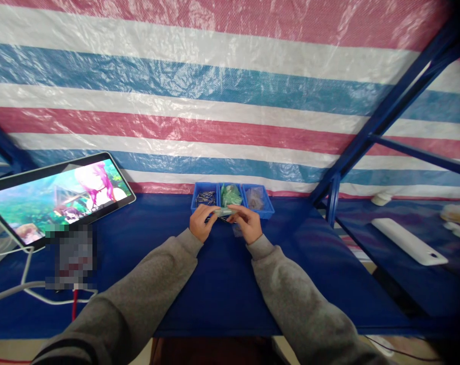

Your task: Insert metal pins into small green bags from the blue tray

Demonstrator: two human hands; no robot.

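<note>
My left hand point(202, 224) and my right hand point(248, 224) meet just in front of the blue bins. Between their fingertips they pinch a small pale-green piece point(224, 211), too blurred to tell its exact kind. The left blue bin point(194, 203) contains loose dark metal pieces that look like screws point(206, 197). Green plastic-looking pieces point(231, 194) fill the middle bin. In the right bin lie clear plastic bags point(254, 197). Below my right hand, a bit of clear plastic point(238, 230) rests on the blue table point(222, 289).
A tablet point(62, 195) playing a picture leans at the left, with white cables point(26, 268) and a blurred-out object point(75, 256) before it. Blue frame bars point(362, 147) rise at the right. Beyond them lies a white elongated object point(409, 241). Striped sheeting point(230, 101) hangs behind.
</note>
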